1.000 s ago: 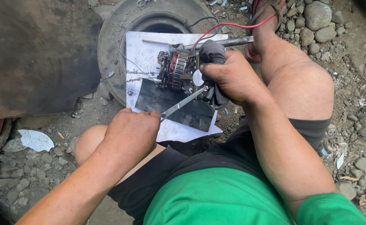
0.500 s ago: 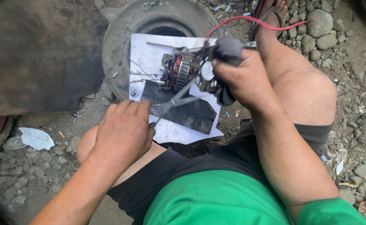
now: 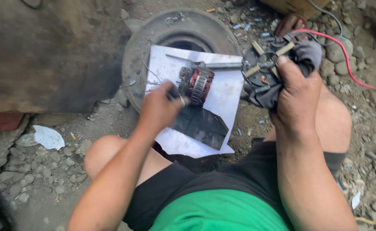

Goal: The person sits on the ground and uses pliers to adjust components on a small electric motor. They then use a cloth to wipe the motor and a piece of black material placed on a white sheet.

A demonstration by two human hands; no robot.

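The ground [image 3: 38, 179] is packed dirt strewn with gravel and small debris. A worn tyre [image 3: 153, 47] lies flat on it and acts as the surface; a white paper sheet [image 3: 226, 102] with a dark patch is spread across the tyre, its near edge overhanging the rim toward the person's knees. A large dark, rusted metal body [image 3: 47, 55] borders the tyre closely on the left. Open gravel lies to the right of the sheet, crossed by 1 red wire [image 3: 346, 55].

A motor core [image 3: 198, 83] with red windings and a ribbed metal housing rests on the upper middle of the sheet, well inside its edges. A metal rod [image 3: 224, 65] lies on the sheet just above it, pointing right.

The left hand [image 3: 160, 109] is curled closed around a small dark tool whose kind cannot be told; the tool tip touches the left side of the motor core.

The right hand [image 3: 297, 92] is held off the sheet's right edge, above the gravel. Its fingers are closed around a dark cloth [image 3: 307, 53] and a black component with brass-coloured terminals [image 3: 263, 64], to which the wires run.
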